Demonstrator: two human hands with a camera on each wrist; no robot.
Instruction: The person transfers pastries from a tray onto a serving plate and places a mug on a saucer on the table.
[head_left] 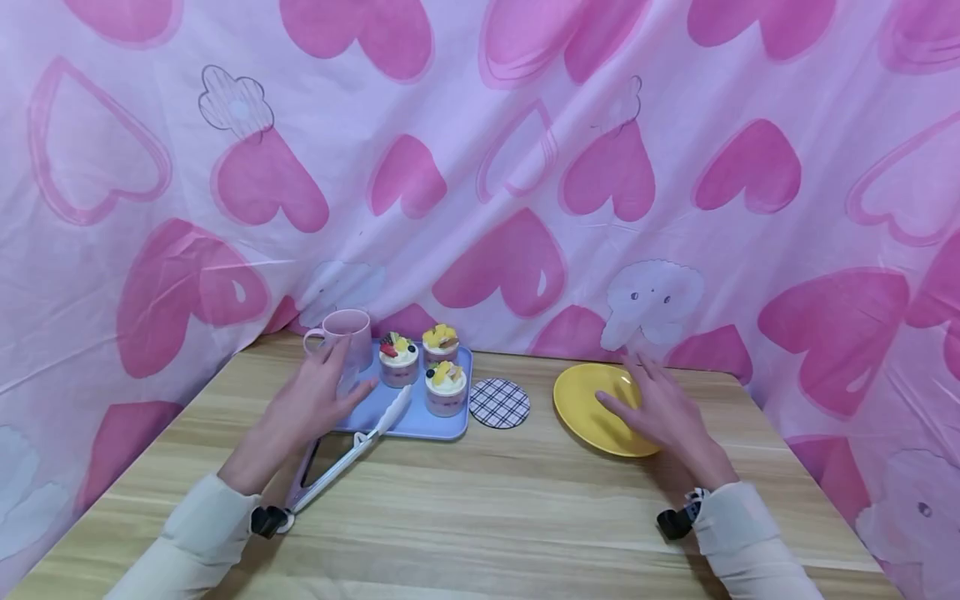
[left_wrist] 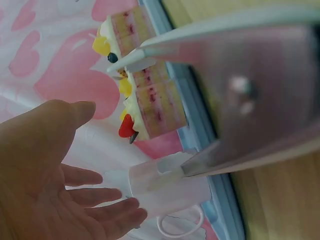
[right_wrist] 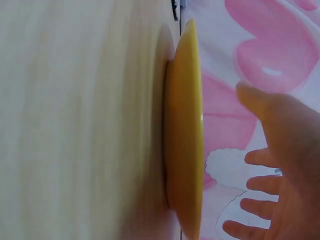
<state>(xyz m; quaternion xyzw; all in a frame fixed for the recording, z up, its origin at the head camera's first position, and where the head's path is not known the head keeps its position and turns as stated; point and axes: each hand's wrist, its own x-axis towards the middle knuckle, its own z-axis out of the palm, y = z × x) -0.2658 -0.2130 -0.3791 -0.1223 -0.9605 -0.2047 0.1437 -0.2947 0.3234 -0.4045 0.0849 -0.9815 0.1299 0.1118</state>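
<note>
My left hand (head_left: 303, 404) hovers above the left part of a blue tray (head_left: 427, 427), fingers spread and holding nothing. Just beyond its fingers stands a pink mug (head_left: 356, 327) at the tray's back left. Below the hand lie tongs (head_left: 335, 473) with white tips, spread apart, their tip ends reaching over the tray. Three clear cups of layered cake with cream and fruit, a front one (head_left: 446, 402) and two behind, occupy the tray's right half. Over the right side of a yellow plate (head_left: 581, 408), my right hand (head_left: 667, 412) is held with loose, empty fingers, above the rim in the right wrist view.
Between tray and plate lies a round checked coaster (head_left: 500, 403), close to the tray's right edge. A wooden table (head_left: 480, 517) carries everything. Behind it hangs a pink cloth (head_left: 480, 150) with hearts, meeting the table's back edge.
</note>
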